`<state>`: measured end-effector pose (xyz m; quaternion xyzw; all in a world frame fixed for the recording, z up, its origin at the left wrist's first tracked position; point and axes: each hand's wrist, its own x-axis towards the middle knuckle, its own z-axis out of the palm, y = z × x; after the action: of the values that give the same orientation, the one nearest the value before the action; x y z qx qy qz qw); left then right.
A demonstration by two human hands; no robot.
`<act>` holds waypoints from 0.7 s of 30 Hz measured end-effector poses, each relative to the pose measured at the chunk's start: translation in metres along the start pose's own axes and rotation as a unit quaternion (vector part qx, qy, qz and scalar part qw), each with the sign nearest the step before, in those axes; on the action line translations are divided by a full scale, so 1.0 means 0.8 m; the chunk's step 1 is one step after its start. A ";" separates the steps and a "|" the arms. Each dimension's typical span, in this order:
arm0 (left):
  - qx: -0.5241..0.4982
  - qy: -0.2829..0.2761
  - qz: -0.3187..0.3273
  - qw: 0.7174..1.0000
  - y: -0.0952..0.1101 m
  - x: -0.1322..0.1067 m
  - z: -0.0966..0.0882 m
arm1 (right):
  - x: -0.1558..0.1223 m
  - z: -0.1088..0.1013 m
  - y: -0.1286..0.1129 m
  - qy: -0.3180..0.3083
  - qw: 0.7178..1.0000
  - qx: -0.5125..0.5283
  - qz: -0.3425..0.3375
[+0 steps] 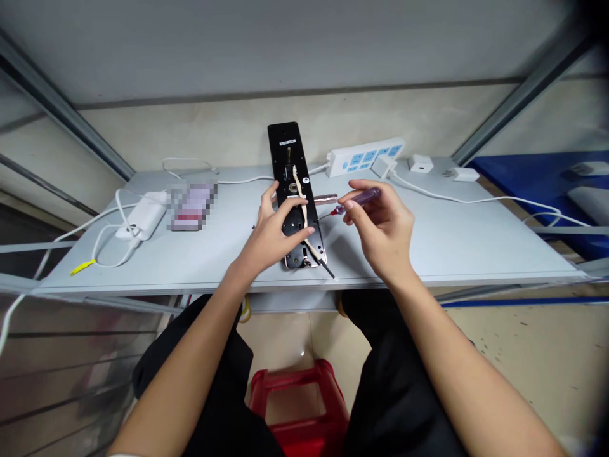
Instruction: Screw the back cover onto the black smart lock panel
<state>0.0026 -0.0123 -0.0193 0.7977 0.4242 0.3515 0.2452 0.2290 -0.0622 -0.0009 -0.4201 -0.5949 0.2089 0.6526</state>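
Note:
A long black door-lock panel (287, 152) lies lengthwise on the grey table (451, 241), inner side up, with a cream ribbon cable (301, 190) running along it. My left hand (273, 231) grips the panel's near half, fingers curled over its right edge. My right hand (380, 225) pinches a small screwdriver (359, 200) with a clear purple handle; its thin tip points left at the panel's right side. A metal handle stub (327, 198) sticks out from the panel to the right.
A white power strip (364, 157) and white chargers (420, 164) with cables sit at the back right. A white power bank (143, 216) and a blurred phone (191, 205) lie at the left. A red stool (299, 406) stands under me between my knees.

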 end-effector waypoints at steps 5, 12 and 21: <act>0.000 -0.001 0.001 1.000 0.003 0.000 -0.001 | 0.000 -0.001 -0.001 -0.001 1.000 -0.008 0.002; 0.007 -0.008 0.016 1.000 0.001 0.001 -0.004 | 0.000 -0.004 -0.001 0.008 1.000 -0.012 0.003; 0.003 -0.008 0.006 1.000 0.004 -0.001 -0.001 | 0.006 0.005 -0.003 0.015 1.000 -0.009 -0.025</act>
<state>0.0030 -0.0143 -0.0168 0.8039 0.4184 0.3454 0.2436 0.2256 -0.0584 0.0037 -0.4140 -0.5969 0.1807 0.6631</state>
